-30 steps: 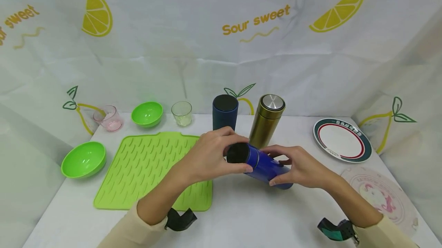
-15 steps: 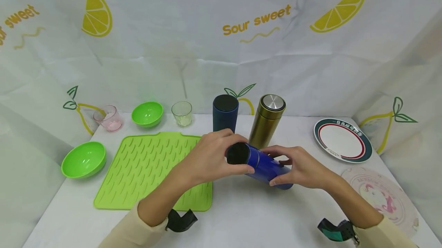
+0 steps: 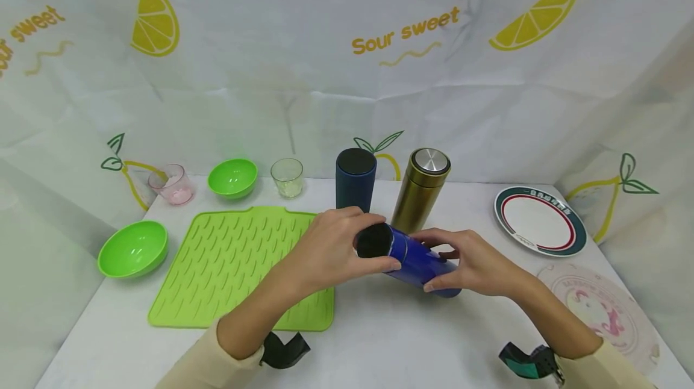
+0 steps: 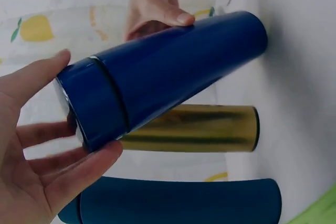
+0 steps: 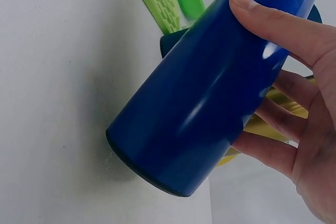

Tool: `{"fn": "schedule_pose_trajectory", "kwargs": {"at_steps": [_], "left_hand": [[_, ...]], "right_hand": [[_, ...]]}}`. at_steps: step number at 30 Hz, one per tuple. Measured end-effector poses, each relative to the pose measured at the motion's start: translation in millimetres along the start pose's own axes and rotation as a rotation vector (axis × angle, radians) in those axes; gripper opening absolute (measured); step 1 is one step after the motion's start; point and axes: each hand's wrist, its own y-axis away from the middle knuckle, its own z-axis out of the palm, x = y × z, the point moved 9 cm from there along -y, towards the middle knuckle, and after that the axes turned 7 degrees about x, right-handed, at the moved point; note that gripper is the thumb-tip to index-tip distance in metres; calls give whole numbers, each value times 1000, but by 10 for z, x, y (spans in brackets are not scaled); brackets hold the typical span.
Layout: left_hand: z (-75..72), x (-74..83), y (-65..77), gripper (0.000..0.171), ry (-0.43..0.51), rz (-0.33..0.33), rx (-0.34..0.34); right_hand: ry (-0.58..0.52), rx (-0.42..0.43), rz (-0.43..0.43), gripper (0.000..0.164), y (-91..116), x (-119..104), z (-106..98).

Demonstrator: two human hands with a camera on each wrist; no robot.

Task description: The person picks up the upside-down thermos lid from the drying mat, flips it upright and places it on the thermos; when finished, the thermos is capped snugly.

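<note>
A glossy blue thermos flask (image 3: 417, 261) is tilted over the table, its black-looking lid end up and to the left. My left hand (image 3: 333, 250) grips that lid end, thumb on the near side and fingers on the far side. Lower on the body, my right hand (image 3: 479, 264) holds the flask between thumb and fingers. In the right wrist view the flask's base (image 5: 149, 174) is close above or on the white table; I cannot tell which. Behind the hands stand a gold thermos flask (image 3: 417, 196) with a silver top and a dark blue flask (image 3: 355, 181).
Left of the hands lies a green ridged mat (image 3: 233, 268). Around it are a green bowl (image 3: 132, 250), another green bowl (image 3: 233, 178), a pink glass (image 3: 173, 187) and a clear glass (image 3: 287, 178). At right are a rimmed plate (image 3: 539, 220) and a pale round mat (image 3: 602, 311).
The knuckles of my left hand have lowered slightly around the lid end, and its thumb has slid a little to the right. My right hand and the blue flask stay nearly still.
</note>
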Motion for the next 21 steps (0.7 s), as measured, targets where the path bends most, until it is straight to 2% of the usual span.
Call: {"fn": "schedule_pose_trajectory", "kwargs": {"at_steps": [6, 9, 12, 16, 18, 21], "left_hand": [[25, 67, 14, 54, 231, 74, -126], [36, 103, 26, 57, 288, 115, -173], [50, 78, 30, 62, 249, 85, -168], [49, -4, 34, 70, 110, -21, -94], [40, -20, 33, 70, 58, -49, -54], [33, -42, 43, 65, 49, -71, -33]], "right_hand": [[-1, -7, -9, 76, 7, 1, -1], [0, 0, -14, 76, 11, 7, -11], [-8, 11, -19, 76, 11, 8, -17], [-21, 5, -17, 76, 6, 7, -3], [-23, -2, -14, 75, 3, 5, 3], [-23, -3, -15, 75, -12, -1, 19]]}}
